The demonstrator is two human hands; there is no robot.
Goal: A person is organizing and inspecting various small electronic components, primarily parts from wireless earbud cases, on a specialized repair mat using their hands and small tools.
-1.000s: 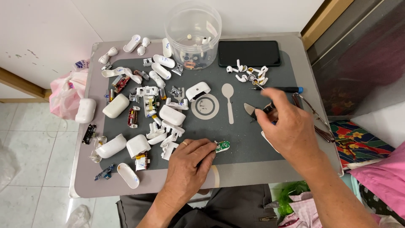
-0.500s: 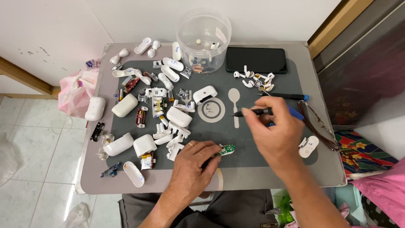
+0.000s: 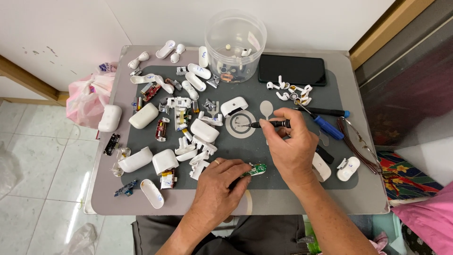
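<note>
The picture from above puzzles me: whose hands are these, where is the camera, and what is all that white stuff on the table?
No machine here: a person wears a camera on the head, so the view looks down at their own two hands. The left hand presses a small green circuit board onto the dark grey mat. The right hand holds a slim black screwdriver, tip pointing left. Around them lie many white earbud cases and parts, loose earbuds, a clear plastic tub, a black phone, a blue-handled screwdriver and a pair of glasses.
</note>
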